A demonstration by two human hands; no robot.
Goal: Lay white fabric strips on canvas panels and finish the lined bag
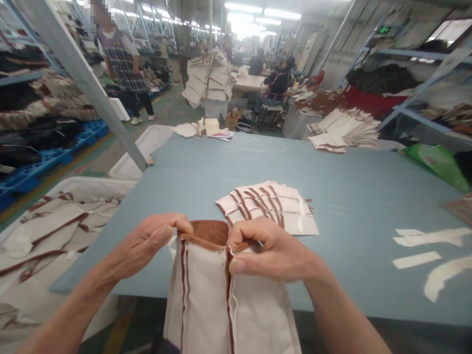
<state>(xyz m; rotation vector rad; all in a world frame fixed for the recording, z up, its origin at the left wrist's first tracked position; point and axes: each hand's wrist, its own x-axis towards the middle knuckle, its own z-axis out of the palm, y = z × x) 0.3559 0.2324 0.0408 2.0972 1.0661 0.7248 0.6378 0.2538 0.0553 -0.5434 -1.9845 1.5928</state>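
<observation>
A cream fabric boot shaft [206, 290] with brown seams and a brown suede-like inside hangs upright in front of me at the table's near edge. My left hand [147, 238] pinches its top rim at the left corner. With thumb and bent fingers, my right hand [273, 248] grips the rim beside the middle seam. Between the hands the top opening gapes, showing the brown inside. Just beyond lies a fanned stack of similar cream pieces [271, 204] with brown edges. The lower end of the held piece runs out of view.
Cream strips [416, 260] lie at the right of the blue-grey table [354, 196]. A bin [70, 184] of cream pieces stands at left, near a metal post [106, 113]. More pieces [342, 128] are piled at the far right edge. Several people are in the background.
</observation>
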